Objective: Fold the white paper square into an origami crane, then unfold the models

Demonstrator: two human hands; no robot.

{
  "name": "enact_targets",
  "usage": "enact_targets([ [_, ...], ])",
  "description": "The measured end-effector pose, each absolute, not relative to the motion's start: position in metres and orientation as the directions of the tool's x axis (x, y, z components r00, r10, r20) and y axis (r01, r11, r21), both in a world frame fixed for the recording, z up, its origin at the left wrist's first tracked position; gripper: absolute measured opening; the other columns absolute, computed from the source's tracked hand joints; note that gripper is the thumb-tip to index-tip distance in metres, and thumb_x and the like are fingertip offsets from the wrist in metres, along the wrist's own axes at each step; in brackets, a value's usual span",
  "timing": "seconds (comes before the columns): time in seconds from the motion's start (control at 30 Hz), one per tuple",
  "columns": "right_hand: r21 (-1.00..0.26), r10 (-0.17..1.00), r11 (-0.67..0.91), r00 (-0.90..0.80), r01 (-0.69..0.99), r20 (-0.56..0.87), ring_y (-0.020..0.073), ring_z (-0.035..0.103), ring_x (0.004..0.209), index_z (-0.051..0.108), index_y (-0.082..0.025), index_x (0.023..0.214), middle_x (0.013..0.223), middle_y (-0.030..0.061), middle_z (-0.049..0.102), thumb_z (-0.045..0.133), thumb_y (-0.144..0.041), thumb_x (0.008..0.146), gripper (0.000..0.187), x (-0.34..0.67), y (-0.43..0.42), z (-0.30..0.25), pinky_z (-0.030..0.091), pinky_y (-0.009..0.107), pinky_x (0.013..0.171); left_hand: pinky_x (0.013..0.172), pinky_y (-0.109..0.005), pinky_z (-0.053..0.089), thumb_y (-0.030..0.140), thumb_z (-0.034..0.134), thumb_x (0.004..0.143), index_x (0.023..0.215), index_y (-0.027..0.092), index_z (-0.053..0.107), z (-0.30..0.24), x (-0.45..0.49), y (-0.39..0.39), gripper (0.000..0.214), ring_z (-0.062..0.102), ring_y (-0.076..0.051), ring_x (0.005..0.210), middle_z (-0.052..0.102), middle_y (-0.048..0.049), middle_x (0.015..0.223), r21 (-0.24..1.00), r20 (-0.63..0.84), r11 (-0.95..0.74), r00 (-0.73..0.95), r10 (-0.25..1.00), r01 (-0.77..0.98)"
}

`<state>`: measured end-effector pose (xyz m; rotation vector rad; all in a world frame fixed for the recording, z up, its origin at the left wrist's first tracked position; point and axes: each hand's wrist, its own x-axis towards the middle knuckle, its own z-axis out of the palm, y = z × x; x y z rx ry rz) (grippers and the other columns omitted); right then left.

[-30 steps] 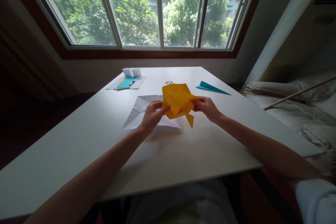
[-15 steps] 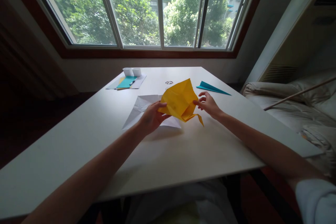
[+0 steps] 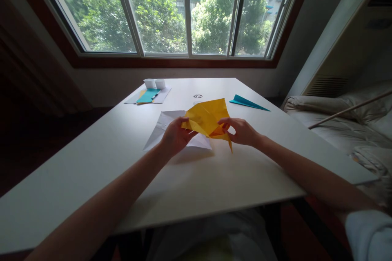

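Observation:
A creased yellow paper sheet (image 3: 208,117) is held just above the white table (image 3: 196,171), partly unfolded. My left hand (image 3: 175,135) pinches its left edge. My right hand (image 3: 241,131) grips its right side, fingers curled on a folded flap. Under the yellow sheet lies a creased white paper sheet (image 3: 165,127), flat on the table.
A teal folded paper plane (image 3: 248,102) lies at the far right of the table. At the far left are two small white cups (image 3: 154,83), a teal sheet with a pen (image 3: 148,96) on white paper. A window runs behind; a bed is to the right.
The yellow paper has opened out and dropped lower toward the table. My right hand let go for a moment, then took hold of the sheet's right side again.

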<state>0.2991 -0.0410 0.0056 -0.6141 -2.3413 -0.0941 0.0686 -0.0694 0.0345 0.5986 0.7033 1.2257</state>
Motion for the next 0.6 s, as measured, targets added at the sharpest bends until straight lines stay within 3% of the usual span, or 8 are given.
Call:
enact_targets([
  [0.27,0.013,0.327,0.896,-0.680,0.444,0.656,0.0133,0.062,0.070,0.052,-0.018,0.099,0.095,0.0068,0.064,0.056,-0.027,0.080,0.022,0.2971,-0.0441,0.0098,0.052,0.026,0.061,0.066,-0.027,0.055,0.009,0.045,0.071,0.088,0.010,0.059,0.0330,0.0656,-0.0666,0.022,0.064,-0.017,0.077,0.065,-0.0081,0.087,0.711,-0.162,0.235,0.171,0.972,-0.663],
  [0.5,0.079,0.308,0.879,-0.687,0.470,0.658,0.0146,0.063,0.071,0.056,-0.019,0.093,0.085,0.0048,0.066,0.052,-0.023,0.084,0.010,0.2959,-0.0404,0.0043,0.052,0.027,0.062,0.064,-0.026,0.055,0.010,0.045,0.068,0.088,0.010,0.059,0.0334,0.0650,-0.0662,0.024,0.064,-0.018,0.076,0.066,-0.0073,0.083,0.712,-0.148,0.241,0.194,0.970,-0.660],
  [0.6,0.069,0.322,0.871,-0.670,0.487,0.669,0.0144,0.063,0.073,0.057,-0.020,0.096,0.087,0.0048,0.065,0.048,-0.020,0.086,0.014,0.2972,-0.0404,0.0043,0.053,0.027,0.063,0.065,-0.026,0.055,0.011,0.044,0.068,0.088,0.010,0.059,0.0335,0.0639,-0.0650,0.025,0.064,-0.018,0.077,0.066,-0.0074,0.084,0.739,-0.131,0.220,0.184,0.974,-0.637],
])
